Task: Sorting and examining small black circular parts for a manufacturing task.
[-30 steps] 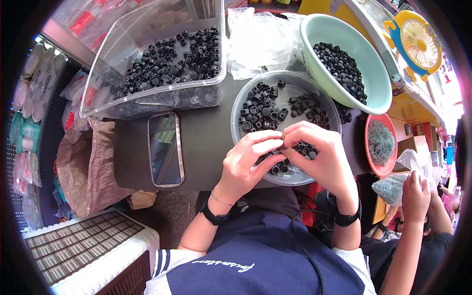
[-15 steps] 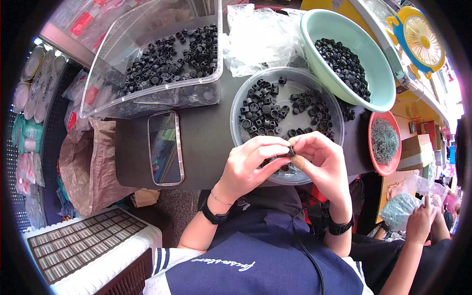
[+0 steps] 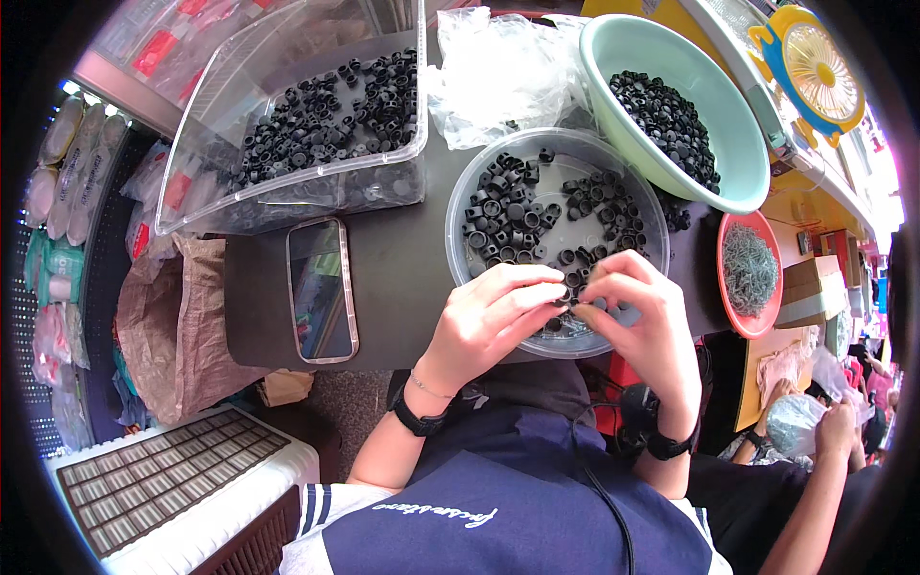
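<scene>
Both my hands are over the near rim of a round clear tub (image 3: 575,235) that holds many small black plastic caps (image 3: 516,213). My left hand (image 3: 498,311) is closed in a pinch around one small black cap, mostly hidden by the fingertips. Just beside it, my right hand (image 3: 644,311) has its thumb and forefinger pinched together at the cap. Whatever lies between those right fingertips is too small to make out. More black pieces show below and behind the fingers.
Behind the tub are a clear plastic bin (image 3: 297,177) of black caps, crumpled clear bags (image 3: 508,72) and a pale green basin (image 3: 733,158). A red bowl (image 3: 752,328) of thin greenish pieces stands right. A phone (image 3: 323,297) lies left. Another person's hand (image 3: 837,428) holds a clear bag.
My right hand has drawn slightly right and away from the left fingertips, its fingers more curled. My left hand has hardly moved. The other person's hands and bag have shifted.
</scene>
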A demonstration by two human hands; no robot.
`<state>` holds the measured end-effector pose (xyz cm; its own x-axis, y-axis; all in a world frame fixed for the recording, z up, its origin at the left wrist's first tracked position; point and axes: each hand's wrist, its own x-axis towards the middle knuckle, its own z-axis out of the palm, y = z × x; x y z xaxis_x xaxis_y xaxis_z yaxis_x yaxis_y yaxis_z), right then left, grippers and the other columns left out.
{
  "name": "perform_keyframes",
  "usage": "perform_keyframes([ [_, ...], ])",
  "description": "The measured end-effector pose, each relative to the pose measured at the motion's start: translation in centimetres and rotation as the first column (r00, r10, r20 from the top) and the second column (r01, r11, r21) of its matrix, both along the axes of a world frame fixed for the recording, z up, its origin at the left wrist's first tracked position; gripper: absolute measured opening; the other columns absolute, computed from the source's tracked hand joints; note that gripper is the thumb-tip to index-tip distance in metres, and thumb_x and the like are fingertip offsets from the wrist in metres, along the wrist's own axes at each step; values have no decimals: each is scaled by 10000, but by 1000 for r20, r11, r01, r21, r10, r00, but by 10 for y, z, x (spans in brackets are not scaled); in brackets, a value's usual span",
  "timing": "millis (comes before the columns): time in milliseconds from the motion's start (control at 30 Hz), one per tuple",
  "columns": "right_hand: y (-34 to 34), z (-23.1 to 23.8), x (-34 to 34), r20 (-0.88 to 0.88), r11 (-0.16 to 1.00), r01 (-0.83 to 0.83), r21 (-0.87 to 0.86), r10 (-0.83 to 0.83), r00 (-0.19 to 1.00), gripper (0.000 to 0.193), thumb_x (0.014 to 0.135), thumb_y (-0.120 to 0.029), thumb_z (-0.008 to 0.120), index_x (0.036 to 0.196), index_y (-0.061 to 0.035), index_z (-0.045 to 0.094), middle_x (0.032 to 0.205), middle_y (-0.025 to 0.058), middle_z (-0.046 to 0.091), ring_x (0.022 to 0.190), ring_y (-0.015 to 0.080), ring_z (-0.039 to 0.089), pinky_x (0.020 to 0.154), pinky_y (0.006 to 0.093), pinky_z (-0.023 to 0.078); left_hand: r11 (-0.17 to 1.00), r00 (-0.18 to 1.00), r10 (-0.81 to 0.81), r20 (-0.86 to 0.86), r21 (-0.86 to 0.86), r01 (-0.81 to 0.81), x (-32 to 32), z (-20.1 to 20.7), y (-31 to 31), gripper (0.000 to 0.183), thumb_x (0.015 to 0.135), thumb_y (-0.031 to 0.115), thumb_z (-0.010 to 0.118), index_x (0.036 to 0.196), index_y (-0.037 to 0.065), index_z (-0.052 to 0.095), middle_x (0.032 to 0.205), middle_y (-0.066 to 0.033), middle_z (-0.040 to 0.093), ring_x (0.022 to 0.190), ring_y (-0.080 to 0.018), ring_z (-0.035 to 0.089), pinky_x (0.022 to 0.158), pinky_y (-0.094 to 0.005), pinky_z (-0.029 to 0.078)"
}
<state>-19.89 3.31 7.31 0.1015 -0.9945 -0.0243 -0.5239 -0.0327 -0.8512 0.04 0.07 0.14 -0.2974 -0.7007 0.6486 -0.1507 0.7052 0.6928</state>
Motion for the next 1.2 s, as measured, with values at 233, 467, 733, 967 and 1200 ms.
perform_keyframes([
  [233,9,-17,-3,-513,993,-86,-82,32,858,104,746,-64,760,844,-34,746,891,82,590,910,264,620,828,384,513,1000,997,11,-78,-26,-14,-1,0,-1,309,732,-35,844,990,16,683,970,-150,753,867,-265,735,743,-335,598],
  [467,5,-16,3,-448,941,-108,-321,-50,893,132,781,-17,711,887,-39,634,911,89,597,903,298,604,794,382,482,980,976,162,-143,-96,-177,1,0,3,320,737,11,871,923,38,612,950,-151,755,791,-238,731,675,-294,590],
  [733,8,-14,18,-11,950,-2,-313,-2,1000,172,846,40,714,997,-33,677,944,81,642,823,204,664,726,301,536,988,981,130,-144,-61,-140,2,-1,6,300,719,5,871,896,40,632,960,-138,736,814,-240,737,648,-301,606],
  [967,6,-25,27,84,935,10,-354,21,996,212,819,56,735,1004,-35,688,936,90,661,822,206,670,751,302,538,992,980,97,-171,-69,-110,2,-3,6,320,717,12,877,885,47,607,958,-144,734,798,-232,723,651,-304,605],
  [1200,7,-29,29,285,971,87,-222,-21,958,221,836,69,730,1021,-16,643,935,74,669,818,145,665,771,278,541,991,977,115,-179,-41,-125,3,-2,6,328,721,30,884,863,50,589,940,-145,736,765,-213,706,634,-294,592],
])
